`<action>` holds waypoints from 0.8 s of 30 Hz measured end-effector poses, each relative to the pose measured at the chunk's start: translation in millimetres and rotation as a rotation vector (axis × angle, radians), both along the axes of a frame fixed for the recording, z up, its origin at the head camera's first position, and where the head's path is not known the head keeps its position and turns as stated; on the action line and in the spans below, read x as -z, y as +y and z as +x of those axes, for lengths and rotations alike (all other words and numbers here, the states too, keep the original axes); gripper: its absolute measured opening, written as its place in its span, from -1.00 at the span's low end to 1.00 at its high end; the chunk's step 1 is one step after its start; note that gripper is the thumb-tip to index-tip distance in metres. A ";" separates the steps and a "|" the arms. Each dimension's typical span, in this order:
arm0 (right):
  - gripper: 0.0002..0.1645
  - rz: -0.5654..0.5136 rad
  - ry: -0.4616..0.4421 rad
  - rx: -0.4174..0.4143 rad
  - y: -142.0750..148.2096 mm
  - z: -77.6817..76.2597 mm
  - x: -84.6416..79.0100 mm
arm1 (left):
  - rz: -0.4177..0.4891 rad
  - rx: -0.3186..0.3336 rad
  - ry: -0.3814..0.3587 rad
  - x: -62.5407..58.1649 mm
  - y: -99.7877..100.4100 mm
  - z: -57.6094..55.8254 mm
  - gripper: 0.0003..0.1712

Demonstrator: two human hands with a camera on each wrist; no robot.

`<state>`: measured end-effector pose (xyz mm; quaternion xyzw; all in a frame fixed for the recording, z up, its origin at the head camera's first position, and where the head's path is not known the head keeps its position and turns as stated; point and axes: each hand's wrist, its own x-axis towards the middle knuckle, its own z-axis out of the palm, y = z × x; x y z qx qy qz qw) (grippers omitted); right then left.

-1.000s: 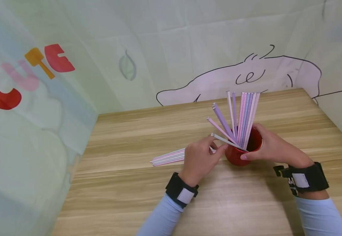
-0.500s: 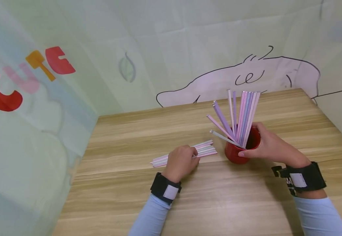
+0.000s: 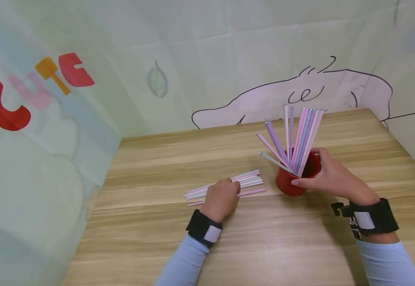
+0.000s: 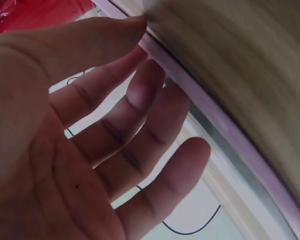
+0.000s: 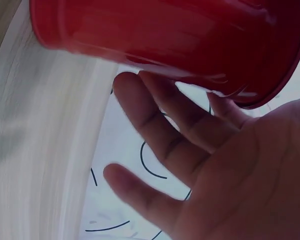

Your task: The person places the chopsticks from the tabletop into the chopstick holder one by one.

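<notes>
At the head view's center, my left hand (image 3: 222, 198) pinches a pink pencil (image 3: 252, 192) lying on the table, just in front of a loose bunch of pastel pencils (image 3: 252, 180). Up close in the left wrist view, the thumb and fingertips meet at that pencil (image 4: 225, 127), and the other fingers are half bent. My right hand (image 3: 340, 178) holds a red cup (image 3: 289, 184), thumb on the near side of its rim. Several pink, purple, blue and white pencils (image 3: 302, 139) stand leaning in the cup. The right wrist view has the fingers against the cup's wall (image 5: 170, 35).
The wooden table (image 3: 264, 246) meets a printed cloth backdrop (image 3: 229, 59) at its back edge, with more cloth on the left. One grey pencil (image 3: 275, 162) leans low out of the cup toward the left.
My left hand has let go of the grey pencil at the cup and moved left to the bunch. One pink pencil now lies apart from it. The right hand keeps holding the cup.
</notes>
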<state>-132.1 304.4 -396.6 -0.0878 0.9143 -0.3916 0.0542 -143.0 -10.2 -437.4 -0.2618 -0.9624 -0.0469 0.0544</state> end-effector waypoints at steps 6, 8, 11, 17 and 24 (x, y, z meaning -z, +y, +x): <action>0.23 -0.033 0.039 0.010 -2.9 0.1 0.6 | -0.030 0.070 -0.012 0.0 4.6 5.4 -0.94; 0.22 -0.059 0.062 -0.001 -5.2 -1.0 1.5 | -0.027 0.092 -0.035 -1.3 6.1 7.3 -0.93; 0.11 -0.115 0.117 -0.038 -8.7 -5.1 3.4 | -0.001 0.131 -0.066 -6.5 7.8 10.7 -0.92; 0.05 -0.193 0.145 -0.151 -0.9 -11.5 5.6 | 0.166 0.227 -0.164 -31.1 7.8 16.2 -0.98; 0.10 -0.239 0.011 -0.186 20.9 -7.2 6.8 | 0.759 0.325 -0.236 -66.4 -4.2 16.5 -0.87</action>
